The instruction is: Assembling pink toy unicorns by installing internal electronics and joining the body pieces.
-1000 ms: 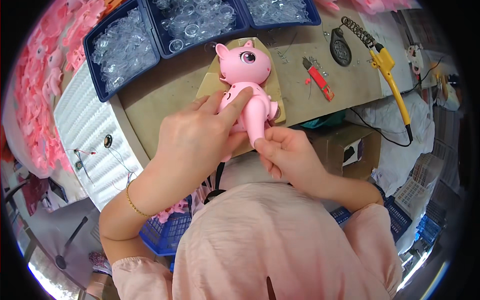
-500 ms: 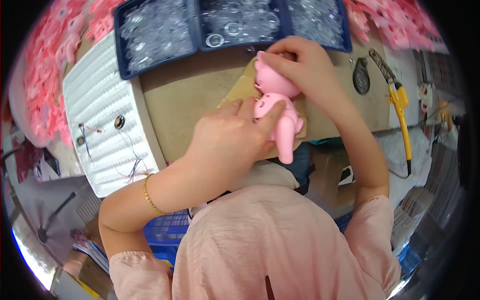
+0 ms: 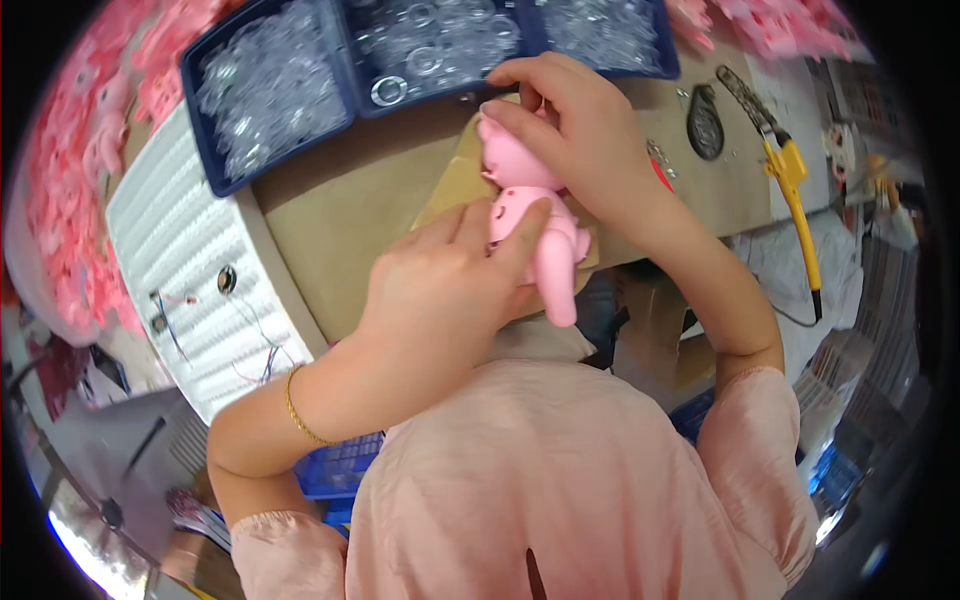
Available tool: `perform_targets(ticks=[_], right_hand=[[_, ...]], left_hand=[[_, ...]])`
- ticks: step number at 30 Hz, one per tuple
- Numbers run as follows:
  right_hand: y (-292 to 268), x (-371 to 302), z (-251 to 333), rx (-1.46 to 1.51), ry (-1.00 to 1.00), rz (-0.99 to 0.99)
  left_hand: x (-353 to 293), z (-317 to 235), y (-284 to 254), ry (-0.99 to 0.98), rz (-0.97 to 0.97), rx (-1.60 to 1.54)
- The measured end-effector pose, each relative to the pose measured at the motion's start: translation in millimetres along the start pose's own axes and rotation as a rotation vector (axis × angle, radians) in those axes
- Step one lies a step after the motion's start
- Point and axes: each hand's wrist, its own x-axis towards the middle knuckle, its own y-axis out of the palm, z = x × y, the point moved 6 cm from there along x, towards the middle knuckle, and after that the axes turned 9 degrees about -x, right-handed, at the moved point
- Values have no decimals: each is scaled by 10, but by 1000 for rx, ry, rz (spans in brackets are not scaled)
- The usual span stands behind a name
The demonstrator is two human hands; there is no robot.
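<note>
A pink plastic toy figure (image 3: 518, 165) with a rounded head, small ears and a long leg lies tilted over a tan pad. My left hand (image 3: 450, 260) is wrapped round its body, the thumb across the front and the other fingers along the side. At the head, my right hand (image 3: 575, 125) rests with its thumb pressed on the top near an ear. Its index finger is bent out above, close to the middle compartment of the dark blue tray (image 3: 360, 120); the remaining fingers are hidden behind the head.
Clear plastic rings and small pieces fill the tray's compartments. A white ribbed tray (image 3: 150, 215) with wired round parts stands left. Pink parts (image 3: 75, 170) heap at far left and far right. A dark oval object (image 3: 705, 125) and a yellow-handled soldering iron (image 3: 795, 190) lie on the right.
The view has shifted, so tray and toy sit further left in it. My right index finger now reaches out from the toy's head toward the tray. My left hand keeps its hold.
</note>
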Motion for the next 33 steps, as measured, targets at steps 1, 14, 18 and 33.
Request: perform_targets(ticks=[1, 14, 18, 33], right_hand=[[-88, -100, 38, -3, 13, -14], [244, -1517, 375, 1218, 939, 510], [152, -1582, 243, 1112, 962, 619], [-87, -907, -239, 282, 315, -11]], left_hand=[[-21, 19, -3, -33, -2, 49], [50, -30, 33, -128, 178, 164], [47, -72, 78, -96, 178, 299], [17, -58, 130, -106, 174, 441]])
